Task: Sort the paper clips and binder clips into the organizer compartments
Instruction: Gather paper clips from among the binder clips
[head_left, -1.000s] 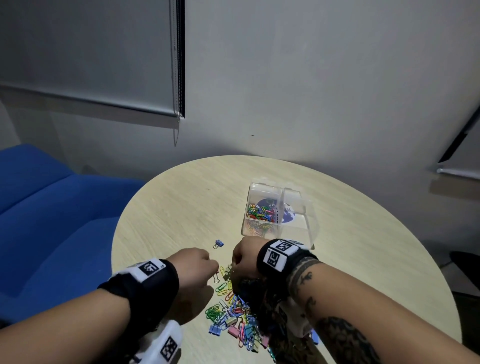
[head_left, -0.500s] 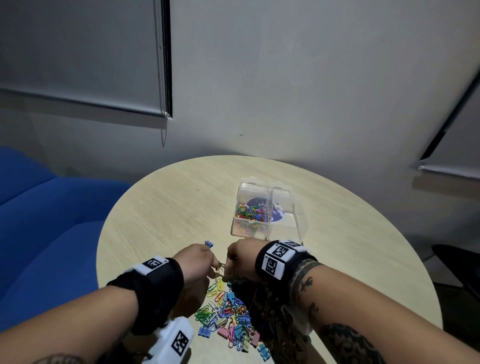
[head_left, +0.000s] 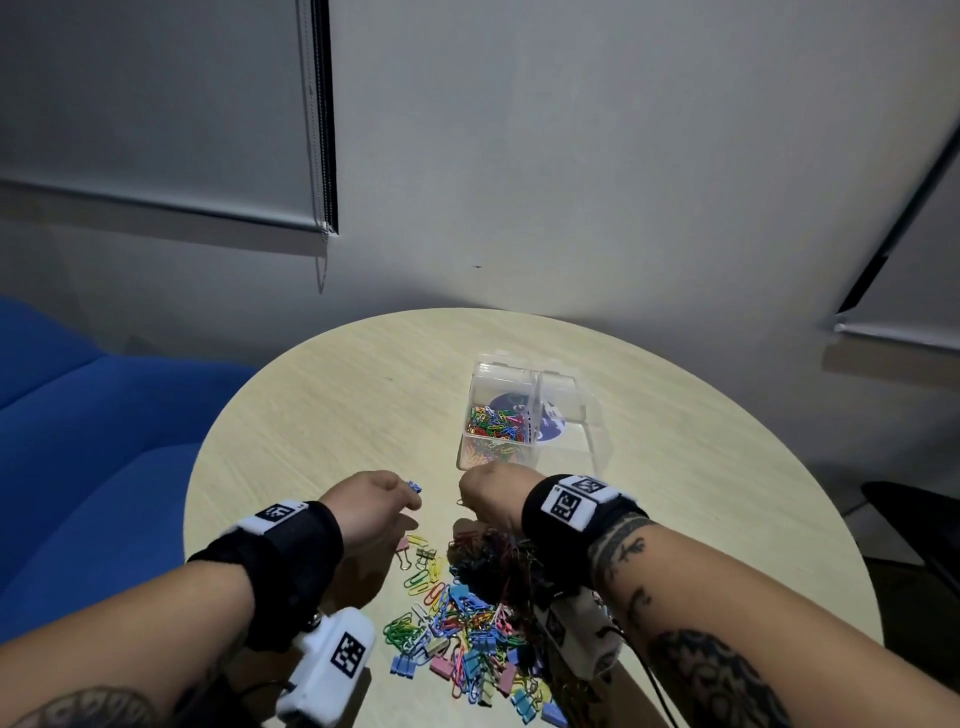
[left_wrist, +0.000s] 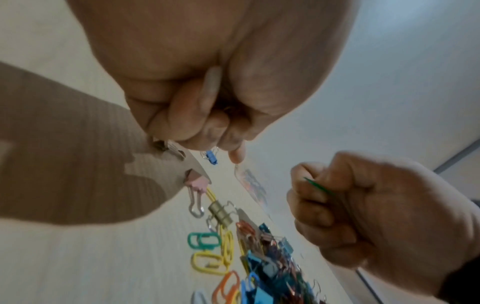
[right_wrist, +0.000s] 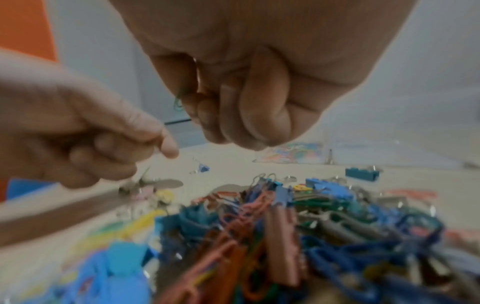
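A clear two-compartment organizer (head_left: 500, 382) stands on the round table; its left compartment holds coloured paper clips (head_left: 493, 423). A mixed pile of paper clips and binder clips (head_left: 467, 629) lies in front of me. My right hand (head_left: 485, 493) hovers over the pile's far edge, fingers curled round a green paper clip (left_wrist: 319, 187), also visible in the right wrist view (right_wrist: 178, 103). My left hand (head_left: 379, 499) is beside it, fingers curled, with a thin wire clip seemingly pinched at the index tip (left_wrist: 237, 157). A small blue binder clip (head_left: 414, 487) lies just beyond it.
The pale wooden table (head_left: 322, 415) has bare surface to the left and behind the organizer. A pink binder clip (head_left: 402, 545) and a dark one lie at the pile's near-left edge. A blue sofa (head_left: 78, 441) is left of the table, a grey wall behind.
The two hands, which met fingertip to fingertip over the pile, have drawn apart sideways. The right hand has come away with a green paper clip.
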